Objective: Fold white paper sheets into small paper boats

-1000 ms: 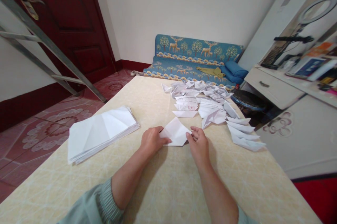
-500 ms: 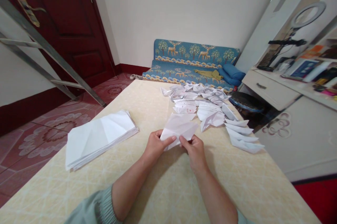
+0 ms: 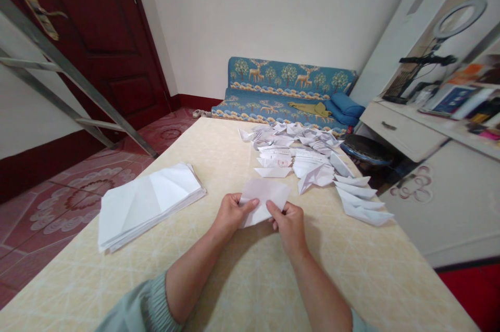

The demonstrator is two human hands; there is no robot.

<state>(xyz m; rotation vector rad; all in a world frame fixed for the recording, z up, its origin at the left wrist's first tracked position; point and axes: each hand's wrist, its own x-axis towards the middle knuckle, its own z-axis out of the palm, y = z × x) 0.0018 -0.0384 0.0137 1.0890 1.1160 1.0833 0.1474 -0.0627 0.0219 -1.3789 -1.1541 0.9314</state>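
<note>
A folded sheet of white paper (image 3: 263, 199) is held up just above the table between my left hand (image 3: 233, 215) and my right hand (image 3: 285, 225). Each thumb presses on its near edge, and the fingers are hidden behind it. To the left lies a stack of creased white paper sheets (image 3: 148, 206). Ahead, a heap of folded paper pieces (image 3: 292, 152), some printed, covers the far part of the cream patterned table (image 3: 242, 282). Several pointed paper folds (image 3: 361, 202) lie along the table's right edge.
A blue deer-patterned floor sofa (image 3: 289, 82) stands beyond the table's far end. An aluminium ladder (image 3: 66, 72) leans before a dark red door (image 3: 86, 35) at left. On the right are a dark round stool (image 3: 366, 147) and a white desk drawer (image 3: 402, 126).
The paper, flat on the table under my hands a second ago, is now lifted and gripped by both hands. Its folded shape has changed, and my hands have moved closer together.
</note>
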